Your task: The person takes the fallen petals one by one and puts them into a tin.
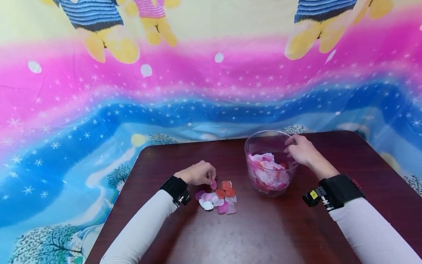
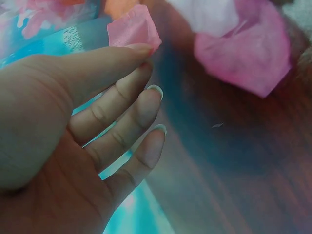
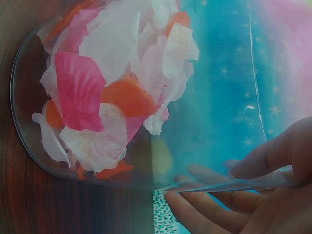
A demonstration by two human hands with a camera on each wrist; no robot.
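Note:
A clear glass bowl [image 1: 253, 146] stands on the dark wooden table [image 1: 263, 231], half full of pink, white and orange fabric petals [image 1: 268, 172]. My right hand [image 1: 291, 147] grips its near right rim. In the right wrist view the thumb lies on one side of the glass wall [image 3: 219, 73] and the fingers [image 3: 204, 214] on the other. To the bowl's left a small pile of loose petals [image 1: 219, 198] lies on the table. My left hand [image 1: 211, 179] hovers over the pile's left side and pinches one pink petal [image 2: 132, 27] between thumb and forefinger.
A bright cloth [image 1: 211, 91] printed with pink and blue bands, stars and cartoon figures hangs behind the table and drapes down around it. The table's rounded far corners and left edge [image 1: 132, 183] are in view. Both wrists wear black straps.

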